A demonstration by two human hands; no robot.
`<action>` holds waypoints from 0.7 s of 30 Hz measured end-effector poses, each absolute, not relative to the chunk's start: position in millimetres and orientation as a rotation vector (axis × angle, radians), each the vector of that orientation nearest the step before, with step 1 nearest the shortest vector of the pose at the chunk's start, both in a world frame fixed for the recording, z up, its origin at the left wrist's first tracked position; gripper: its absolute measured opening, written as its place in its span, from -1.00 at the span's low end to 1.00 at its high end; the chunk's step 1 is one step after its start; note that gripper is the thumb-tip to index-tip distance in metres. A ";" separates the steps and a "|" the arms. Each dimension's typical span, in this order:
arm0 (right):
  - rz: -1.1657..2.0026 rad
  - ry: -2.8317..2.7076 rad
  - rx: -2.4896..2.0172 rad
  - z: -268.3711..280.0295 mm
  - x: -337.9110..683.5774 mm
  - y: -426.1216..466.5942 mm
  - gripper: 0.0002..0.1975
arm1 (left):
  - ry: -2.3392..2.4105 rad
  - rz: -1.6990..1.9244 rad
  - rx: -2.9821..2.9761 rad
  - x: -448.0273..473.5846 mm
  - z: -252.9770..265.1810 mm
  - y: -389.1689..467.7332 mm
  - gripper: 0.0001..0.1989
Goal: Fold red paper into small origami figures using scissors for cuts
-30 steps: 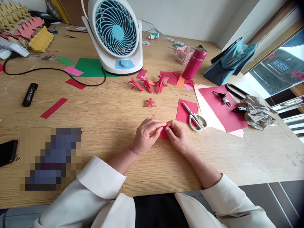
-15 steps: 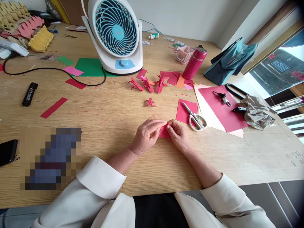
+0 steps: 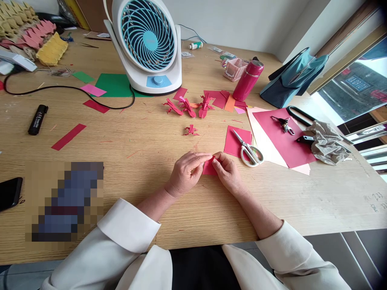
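Between my hands is a small piece of red paper [image 3: 209, 168], partly covered by my fingers. My left hand [image 3: 188, 169] holds its left side, fingers pressed together along the top edge. The thumb and forefinger of my right hand [image 3: 226, 171] pinch the upper right part of the same paper. Just beyond my hands sits a small folded red paper figure [image 3: 191, 130]. Several larger folded red figures [image 3: 188, 108] lie farther back. To the right, white-handled scissors [image 3: 250, 151] rest partly on a stack of red paper squares [image 3: 231, 141].
A white fan [image 3: 151, 40] stands at the back, its black cable [image 3: 69, 87] running left. Right of it are a red flask [image 3: 248, 80], a teal bag [image 3: 293, 80] and large paper sheets [image 3: 278, 137]. Leftward lie a black marker [image 3: 38, 120] and a red strip [image 3: 68, 137].
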State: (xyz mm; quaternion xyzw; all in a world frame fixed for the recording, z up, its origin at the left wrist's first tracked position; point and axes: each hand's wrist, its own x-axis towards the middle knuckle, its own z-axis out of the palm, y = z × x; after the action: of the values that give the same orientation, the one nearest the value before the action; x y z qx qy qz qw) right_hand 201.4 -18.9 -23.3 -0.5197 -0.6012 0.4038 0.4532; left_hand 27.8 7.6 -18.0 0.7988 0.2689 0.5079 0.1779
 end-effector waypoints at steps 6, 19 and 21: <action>0.992 -1.497 -1.288 -21.6 201.0 -19.4 -0.72 | 0.759 1.434 2.259 28.0 -18.6 7.7 -0.70; 0.954 -1.621 -1.352 -20.5 199.7 -23.3 -0.73 | 0.874 1.319 2.123 27.6 -15.3 6.6 -0.91; 0.949 -1.625 -1.355 -19.7 199.2 -23.3 -0.73 | 0.864 1.306 2.114 27.8 -15.2 6.7 -0.93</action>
State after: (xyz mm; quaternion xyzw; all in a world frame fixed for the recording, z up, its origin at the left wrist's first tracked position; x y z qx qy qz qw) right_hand 199.2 -23.3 -19.7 -0.5356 -0.6424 0.3753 0.3996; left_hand 27.8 6.7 -15.2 0.7775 0.3179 0.4803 0.2525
